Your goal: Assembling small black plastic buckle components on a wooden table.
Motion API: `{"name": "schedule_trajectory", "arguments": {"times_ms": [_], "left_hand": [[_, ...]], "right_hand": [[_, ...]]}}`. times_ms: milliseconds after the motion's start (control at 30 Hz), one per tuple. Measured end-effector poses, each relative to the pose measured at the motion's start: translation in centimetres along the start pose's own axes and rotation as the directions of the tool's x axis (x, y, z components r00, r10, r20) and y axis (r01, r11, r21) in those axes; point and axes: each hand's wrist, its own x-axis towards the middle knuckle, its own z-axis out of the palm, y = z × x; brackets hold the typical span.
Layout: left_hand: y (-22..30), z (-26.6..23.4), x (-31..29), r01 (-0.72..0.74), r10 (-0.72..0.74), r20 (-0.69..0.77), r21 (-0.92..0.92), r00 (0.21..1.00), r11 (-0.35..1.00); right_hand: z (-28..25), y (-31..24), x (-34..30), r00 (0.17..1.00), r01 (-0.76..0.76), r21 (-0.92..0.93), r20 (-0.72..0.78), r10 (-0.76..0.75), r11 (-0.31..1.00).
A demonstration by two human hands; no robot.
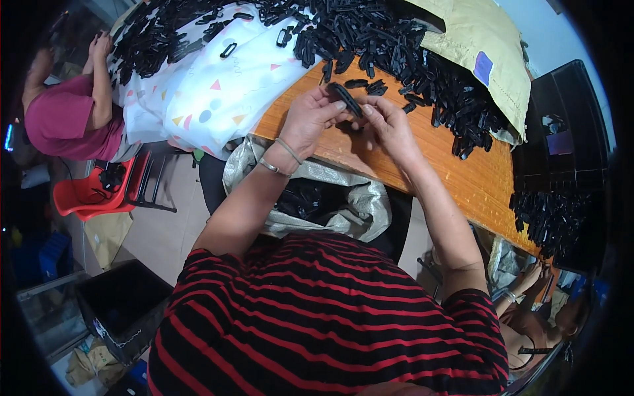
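Between my two hands, just over the near edge of the table, is a long black plastic part point(345, 99), tilted down to the right. My left hand point(312, 117) pinches it along its upper left side with thumb and fingers. At its lower right end, the thumb and fingers of my right hand point(388, 125) close on it too. A few loose black parts point(375, 88) lie on the wooden table point(353, 153) just beyond my hands. Behind them spreads a large heap of similar black parts point(370, 36).
A white patterned sheet point(228, 92) covers the table's left side. An open woven sack point(370, 204) with black pieces hangs below the near edge. A yellowish sack point(492, 39) lies at the far right. One person point(66, 115) sits left near a red chair point(99, 191); another point(538, 323) is at lower right.
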Motion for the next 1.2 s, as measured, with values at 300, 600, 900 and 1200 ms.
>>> {"name": "schedule_trajectory", "arguments": {"times_ms": [300,600,900,1200], "left_hand": [[0.8,0.5,-1.0,-0.010,-0.002,0.068,0.171,0.998,0.985],[-1.8,-0.6,0.3,-0.050,0.104,-0.057,0.593,0.993,0.803],[-1.9,-0.6,0.8,-0.119,0.250,-0.005,0.871,0.968,0.477],[0.9,-1.7,-2.8,-0.022,-0.217,0.088,0.958,0.972,0.287]], "right_hand": [[-2.3,2.3,0.2,0.994,-0.110,-0.014,0.003,0.110,0.994],[-1.8,3.6,1.1,0.983,-0.185,-0.072,-0.018,0.184,0.980],[-1.6,2.2,1.7,0.946,-0.318,-0.224,-0.002,0.325,0.921],[-1.5,2.1,-1.6,0.929,-0.208,-0.427,0.195,0.314,0.880]]}}
